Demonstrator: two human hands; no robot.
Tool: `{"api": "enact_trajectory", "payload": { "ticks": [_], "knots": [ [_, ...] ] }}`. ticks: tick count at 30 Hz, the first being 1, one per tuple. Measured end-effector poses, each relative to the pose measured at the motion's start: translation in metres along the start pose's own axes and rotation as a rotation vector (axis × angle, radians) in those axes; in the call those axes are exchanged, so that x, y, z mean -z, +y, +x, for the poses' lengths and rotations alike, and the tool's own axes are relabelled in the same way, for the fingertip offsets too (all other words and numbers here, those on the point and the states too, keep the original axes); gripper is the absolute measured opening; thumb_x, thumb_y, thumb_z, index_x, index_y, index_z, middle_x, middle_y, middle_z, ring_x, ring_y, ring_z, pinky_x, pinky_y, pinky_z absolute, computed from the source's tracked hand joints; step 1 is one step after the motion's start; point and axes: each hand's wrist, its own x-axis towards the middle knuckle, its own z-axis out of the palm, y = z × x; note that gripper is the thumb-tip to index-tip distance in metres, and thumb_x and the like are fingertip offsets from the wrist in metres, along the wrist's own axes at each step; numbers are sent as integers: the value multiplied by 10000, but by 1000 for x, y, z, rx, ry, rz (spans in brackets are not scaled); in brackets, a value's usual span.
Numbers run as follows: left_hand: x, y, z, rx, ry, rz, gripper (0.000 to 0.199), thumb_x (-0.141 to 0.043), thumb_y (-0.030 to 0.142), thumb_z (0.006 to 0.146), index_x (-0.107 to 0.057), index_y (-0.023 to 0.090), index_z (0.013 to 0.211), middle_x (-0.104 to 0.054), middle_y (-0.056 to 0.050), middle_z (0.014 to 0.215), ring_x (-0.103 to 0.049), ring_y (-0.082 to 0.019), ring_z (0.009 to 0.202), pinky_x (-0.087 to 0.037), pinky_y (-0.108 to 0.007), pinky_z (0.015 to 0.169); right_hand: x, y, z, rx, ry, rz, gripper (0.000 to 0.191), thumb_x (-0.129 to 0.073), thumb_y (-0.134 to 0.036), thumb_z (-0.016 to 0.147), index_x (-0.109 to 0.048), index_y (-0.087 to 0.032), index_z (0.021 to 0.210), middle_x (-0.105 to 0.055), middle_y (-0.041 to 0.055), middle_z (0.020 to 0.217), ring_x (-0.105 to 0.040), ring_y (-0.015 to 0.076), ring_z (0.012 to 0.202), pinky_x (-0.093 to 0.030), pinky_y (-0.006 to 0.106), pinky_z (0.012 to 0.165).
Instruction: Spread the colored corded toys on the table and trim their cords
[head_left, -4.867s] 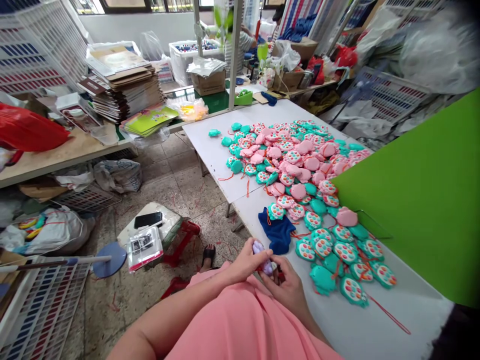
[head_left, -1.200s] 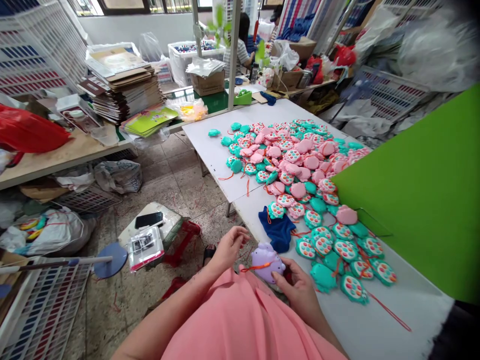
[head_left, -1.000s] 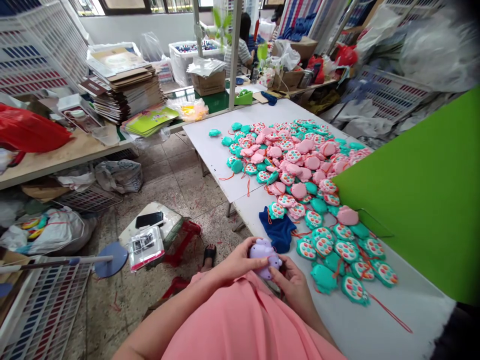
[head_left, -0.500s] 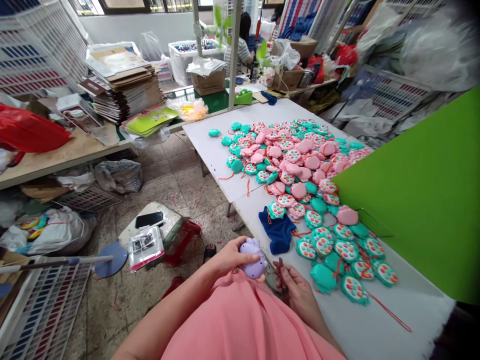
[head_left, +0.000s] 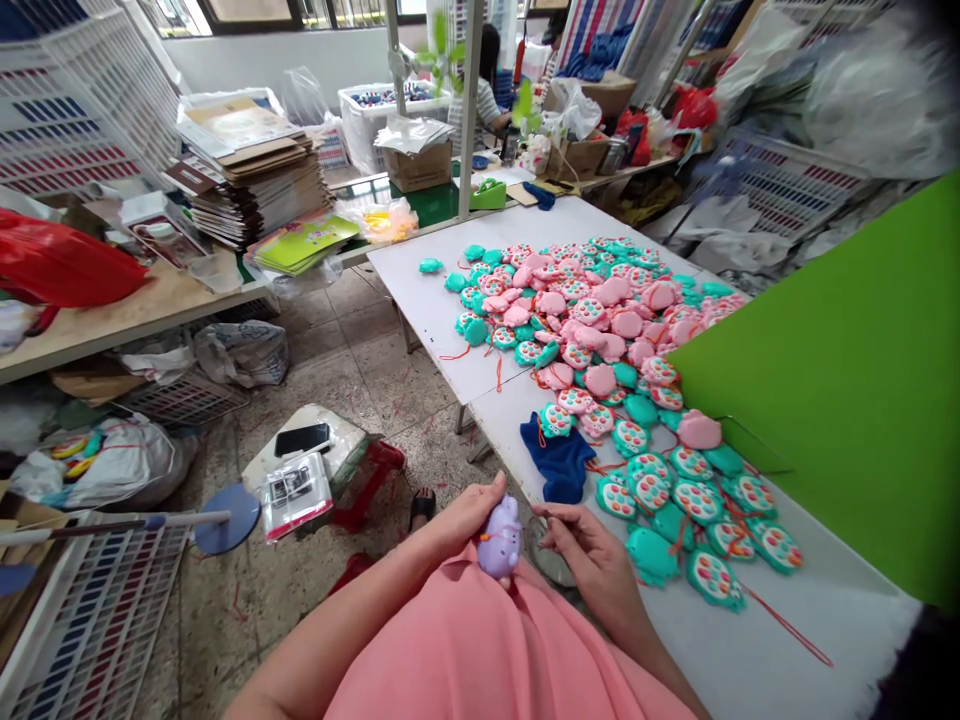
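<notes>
My left hand is closed on a small purple animal-shaped plastic toy, held in front of the pink clothing at my lap. An orange cord lies across the toy's upper part. To its right, my right hand has thumb and forefinger pinched together, a short distance from the toy. Whatever sits between those fingertips is too small to make out. Just beyond my hands, a dark blue cloth lies on the edge of the white table. Nearby is a teal toy, lying face down.
Many pink and teal toys with coloured buttons and orange cords cover the table. A green panel stands on the right. At left, a stool bears a phone and a plastic-wrapped packet. Someone in a striped shirt sits far back.
The purple toy has turned more upright in my left hand, and its cord now shows across it. My right hand's fingers have shifted slightly; the brown strip seen at them before no longer shows clearly.
</notes>
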Motion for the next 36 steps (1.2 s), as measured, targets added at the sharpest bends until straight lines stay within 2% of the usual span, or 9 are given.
{"api": "enact_trajectory", "payload": {
  "ticks": [4,8,13,18,21,25,29,33,36],
  "knots": [
    [-3,14,-8,-106,53,208,671,-304,816,790,-344,196,537,-295,51,503,-248,-85,495,-190,-258,483,-3,-6,-1,114,-27,-92,217,-546,-375,914,-660,-205,985,-702,105,1114,-687,186,796,-571,301,705],
    [-4,16,-13,-118,58,300,654,-281,790,819,-341,193,560,-285,51,520,-239,-88,517,-176,-259,488,-3,-7,-5,258,-48,-225,115,-535,-285,917,-626,-217,938,-694,102,1164,-695,208,943,-579,292,747],
    [-6,9,-15,-152,99,362,643,-257,754,855,-360,185,574,-291,48,520,-244,-87,517,-177,-255,487,-2,-6,-11,391,-101,-364,75,-525,-198,908,-582,-236,940,-672,83,1213,-705,161,862,-565,228,676],
    [-10,10,-18,-154,93,373,636,-257,754,852,-348,189,576,-289,48,524,-237,-87,520,-174,-260,484,-2,-7,-12,511,-113,-435,100,-534,-146,888,-559,-236,922,-674,77,1207,-700,133,756,-551,211,640],
    [-11,11,-19,-160,84,373,636,-255,752,853,-346,187,575,-308,44,532,-255,-88,527,-188,-255,488,-4,-7,-11,520,-85,-407,120,-540,-132,880,-566,-236,936,-693,64,1159,-697,128,760,-547,201,639],
    [-11,8,-18,-168,97,413,630,-249,741,860,-326,191,564,-297,44,530,-263,-89,522,-195,-254,486,-7,-6,-10,449,-44,-333,112,-535,-154,894,-583,-239,950,-718,45,1081,-702,133,799,-547,189,628],
    [-11,4,-16,-162,125,435,626,-257,734,863,-321,192,558,-296,45,527,-265,-88,515,-201,-253,481,-6,-6,-11,397,-61,-322,86,-530,-174,903,-584,-230,940,-722,55,1072,-703,134,769,-550,195,607],
    [-12,3,-16,-143,138,440,621,-256,724,870,-330,190,561,-299,45,523,-264,-89,512,-192,-254,475,-3,-4,-10,504,-99,-446,93,-536,-156,886,-584,-226,925,-701,72,1134,-703,144,784,-559,222,663],
    [-14,6,-19,-165,165,474,601,-259,698,885,-322,192,568,-279,48,523,-253,-91,514,-186,-257,477,-3,-4,-9,521,-71,-481,123,-520,-150,896,-581,-229,969,-721,62,1049,-703,147,809,-561,220,679]
  ]
}}
